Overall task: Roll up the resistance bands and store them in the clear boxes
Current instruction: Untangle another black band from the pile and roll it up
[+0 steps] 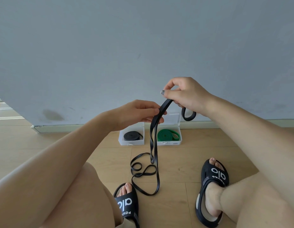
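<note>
**Black band held up, two boxes filled**

Knees and forearms fill the near edge of the view, with a black slide sandal on each foot: the left sandal and the right sandal, both planted on the wooden floor.

Between the feet, the loose black band trails in tangled loops on the floor and rises as a doubled strand to the hands. The left hand pinches the strand between thumb and fingers, closed on it. The right hand, higher and to the right, is also closed on the band, thumb pressed against the fingers; a short loop of the band hangs out below the palm.

Beyond the hands, two clear boxes stand side by side on the floor near the skirting. The left box holds a rolled black band. The right box holds a rolled green band, its tail curling towards the box's right side. Behind them rises a grey wall.
</note>
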A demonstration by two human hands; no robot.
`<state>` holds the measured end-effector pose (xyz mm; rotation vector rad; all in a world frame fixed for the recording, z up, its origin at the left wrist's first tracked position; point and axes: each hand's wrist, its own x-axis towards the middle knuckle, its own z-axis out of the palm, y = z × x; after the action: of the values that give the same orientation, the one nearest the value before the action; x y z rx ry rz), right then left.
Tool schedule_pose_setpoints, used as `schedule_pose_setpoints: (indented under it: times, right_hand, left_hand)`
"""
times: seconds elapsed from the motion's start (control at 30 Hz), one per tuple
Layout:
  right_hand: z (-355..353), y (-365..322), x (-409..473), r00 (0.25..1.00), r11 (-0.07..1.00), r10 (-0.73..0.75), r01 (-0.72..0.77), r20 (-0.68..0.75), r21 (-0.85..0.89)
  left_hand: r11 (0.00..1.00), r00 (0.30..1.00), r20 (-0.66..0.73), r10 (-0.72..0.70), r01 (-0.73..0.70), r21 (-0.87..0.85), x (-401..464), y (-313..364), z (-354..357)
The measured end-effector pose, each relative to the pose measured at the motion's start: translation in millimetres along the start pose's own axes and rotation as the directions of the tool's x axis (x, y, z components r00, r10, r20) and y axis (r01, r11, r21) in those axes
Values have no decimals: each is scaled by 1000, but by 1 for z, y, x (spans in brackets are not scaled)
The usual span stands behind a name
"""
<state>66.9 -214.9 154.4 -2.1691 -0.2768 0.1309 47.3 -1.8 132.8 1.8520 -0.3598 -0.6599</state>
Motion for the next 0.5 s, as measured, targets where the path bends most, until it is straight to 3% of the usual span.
schedule_pose_setpoints:
  times: [0.13, 0.3, 0.5]
  right_hand:
    - [-5, 2, -1, 999, 1000, 22, -22, 24, -4]
    - [-2, 5, -4, 983, 971, 86, -45, 164, -236]
    - [3, 3, -6, 947, 978, 109, -47, 301, -205]
  left_hand:
    - [999, 999, -34, 5, -7, -50, 1, -2, -3]
    - [1000, 998, -64, -1, 3, 24, 1, -5, -6]
    - [999, 995, -85, 48, -47, 12, -1, -3, -4]
